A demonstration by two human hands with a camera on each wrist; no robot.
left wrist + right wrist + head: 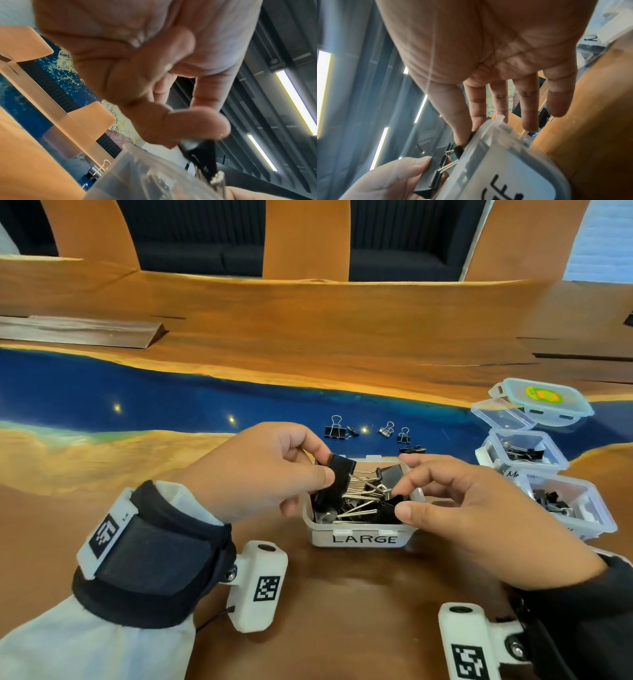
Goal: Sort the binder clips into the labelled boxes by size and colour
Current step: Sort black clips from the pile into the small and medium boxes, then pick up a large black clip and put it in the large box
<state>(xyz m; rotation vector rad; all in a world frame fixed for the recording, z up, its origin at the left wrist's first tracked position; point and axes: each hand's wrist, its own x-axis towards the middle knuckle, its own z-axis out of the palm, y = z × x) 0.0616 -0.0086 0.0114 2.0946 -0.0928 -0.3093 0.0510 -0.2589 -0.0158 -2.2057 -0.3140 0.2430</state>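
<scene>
**Both hands over the LARGE box**

My left hand pinches a large black binder clip between thumb and fingers, holding it over the left end of the box marked LARGE. The left wrist view shows my thumb pressed on the clip's black body, with its silver wire arms pointing down toward the box rim.

My right hand hovers over the right end of the same box, fingers loosely spread and slightly bent. Its fingertips reach into the tangle of black clips and silver handles inside; the right wrist view shows the thumb tip touching a black clip at the box edge. Whether it actually grips that one I cannot tell.

The LARGE box sits on the wooden table directly in front of me, filled with big black clips. Beyond it, on the blue strip of the table, lie a few loose small black clips. To my right stand three more clear boxes: the nearest and the middle one hold black clips, and behind them lies a box with its lid propped against it.
</scene>
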